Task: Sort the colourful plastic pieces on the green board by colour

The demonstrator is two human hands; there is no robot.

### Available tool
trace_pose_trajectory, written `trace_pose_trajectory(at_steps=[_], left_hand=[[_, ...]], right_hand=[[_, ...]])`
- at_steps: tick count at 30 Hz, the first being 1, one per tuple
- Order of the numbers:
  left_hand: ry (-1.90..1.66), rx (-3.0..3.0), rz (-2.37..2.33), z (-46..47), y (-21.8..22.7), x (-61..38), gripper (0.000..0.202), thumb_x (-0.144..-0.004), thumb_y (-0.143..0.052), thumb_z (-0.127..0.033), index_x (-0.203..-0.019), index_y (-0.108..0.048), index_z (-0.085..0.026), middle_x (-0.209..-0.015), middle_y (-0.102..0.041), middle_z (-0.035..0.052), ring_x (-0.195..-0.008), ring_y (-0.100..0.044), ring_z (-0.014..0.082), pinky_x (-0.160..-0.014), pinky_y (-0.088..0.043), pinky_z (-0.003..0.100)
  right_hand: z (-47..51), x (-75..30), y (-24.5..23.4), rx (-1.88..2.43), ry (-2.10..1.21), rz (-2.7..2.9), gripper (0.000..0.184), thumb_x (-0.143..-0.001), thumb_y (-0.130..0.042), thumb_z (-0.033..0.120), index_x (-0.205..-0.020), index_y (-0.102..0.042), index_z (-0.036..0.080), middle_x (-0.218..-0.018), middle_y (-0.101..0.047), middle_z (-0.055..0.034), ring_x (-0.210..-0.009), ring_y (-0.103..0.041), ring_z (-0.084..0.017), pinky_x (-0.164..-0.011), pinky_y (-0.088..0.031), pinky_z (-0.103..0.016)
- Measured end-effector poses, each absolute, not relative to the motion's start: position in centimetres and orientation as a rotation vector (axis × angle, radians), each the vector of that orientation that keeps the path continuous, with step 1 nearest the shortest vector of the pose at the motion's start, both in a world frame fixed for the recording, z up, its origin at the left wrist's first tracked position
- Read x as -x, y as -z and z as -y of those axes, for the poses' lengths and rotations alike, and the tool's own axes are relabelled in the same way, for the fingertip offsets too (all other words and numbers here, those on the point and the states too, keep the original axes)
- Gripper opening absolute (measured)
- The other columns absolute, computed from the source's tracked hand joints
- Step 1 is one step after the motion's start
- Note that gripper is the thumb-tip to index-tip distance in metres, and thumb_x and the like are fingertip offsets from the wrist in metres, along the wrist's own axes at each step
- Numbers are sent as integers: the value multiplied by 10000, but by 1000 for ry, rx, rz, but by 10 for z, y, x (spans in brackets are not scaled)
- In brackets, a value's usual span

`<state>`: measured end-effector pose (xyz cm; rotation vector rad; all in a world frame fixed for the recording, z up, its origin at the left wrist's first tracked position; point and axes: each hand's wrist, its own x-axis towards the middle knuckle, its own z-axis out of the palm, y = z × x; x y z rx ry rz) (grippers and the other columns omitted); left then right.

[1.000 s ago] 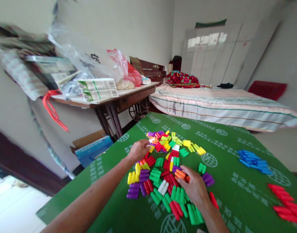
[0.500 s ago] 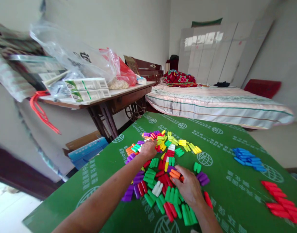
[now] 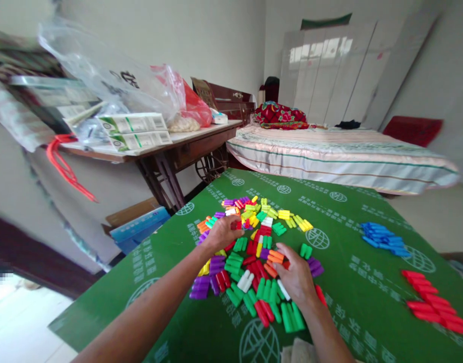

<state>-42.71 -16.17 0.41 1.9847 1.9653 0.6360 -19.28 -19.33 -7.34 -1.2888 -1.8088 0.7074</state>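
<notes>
A heap of small plastic pieces in several colours (image 3: 254, 252) lies on the green printed table cover (image 3: 341, 297). My left hand (image 3: 221, 233) rests on the heap's left side, fingers curled over red and purple pieces; what it grips is hidden. My right hand (image 3: 296, 277) lies palm down on the heap's right side, fingers spread over orange, red and green pieces. A separate group of blue pieces (image 3: 383, 238) sits at the right, and a group of red pieces (image 3: 433, 303) lies near the right edge.
A wooden side table (image 3: 186, 146) at the left carries plastic bags and cartons. Behind the green table stands a bed (image 3: 341, 159) with striped bedding. A blue box (image 3: 138, 228) and cardboard lie on the floor at the left.
My left hand has drawn back from the heap's far side to its left side. My right hand has flattened onto the pieces. The view has shifted slightly.
</notes>
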Motion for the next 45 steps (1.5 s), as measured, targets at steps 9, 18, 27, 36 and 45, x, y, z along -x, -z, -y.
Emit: trace_pose_trajectory(at_steps=[9,18,27,36,45], left_hand=[[-1029,-1119,-1060,200,-6,405,461,-507,-802,-175,-938,-640,-146,-836,-667,9,-634,-584,94,-619,-468,224],[-987,-1040,-991,214,-7,374,436,-575,-799,-204,-958,-601,-135,-755,-682,20,-590,-585,93,-569,-439,199],[-1024,-1099,-1235,202,-3,355,424,-583,-782,-361,-880,-550,-165,-712,-642,-16,-551,-556,101,-507,-431,205],[-1142,-1075,-1334,174,-19,339,506,-475,-818,-366,-906,-638,-171,-778,-691,16,-694,-615,156,-656,-507,266],[-845,-1403,-1164,112,-10,247,416,-518,-764,-315,-880,-654,-141,-699,-664,-2,-607,-580,135,-576,-462,249]], right_hand=[[194,188,66,1207,-575,1799,349,-766,-543,275,-1084,-650,179,-1070,-675,-97,-1007,-618,-238,-908,-488,-407],[202,193,53,962,-734,1767,485,-724,-645,276,-1195,-575,184,-1118,-658,-101,-1001,-625,-225,-879,-513,-365],[193,197,40,1002,-629,1755,350,-669,-657,231,-1018,-657,214,-864,-703,-14,-774,-644,-162,-730,-511,-264],[178,184,43,1096,-572,1434,355,-712,-643,360,-1024,-634,191,-710,-678,-3,-646,-629,-149,-668,-506,-259],[160,110,18,1041,-468,743,276,-800,-546,414,-841,-602,147,-585,-616,12,-518,-591,-124,-563,-512,-258]])
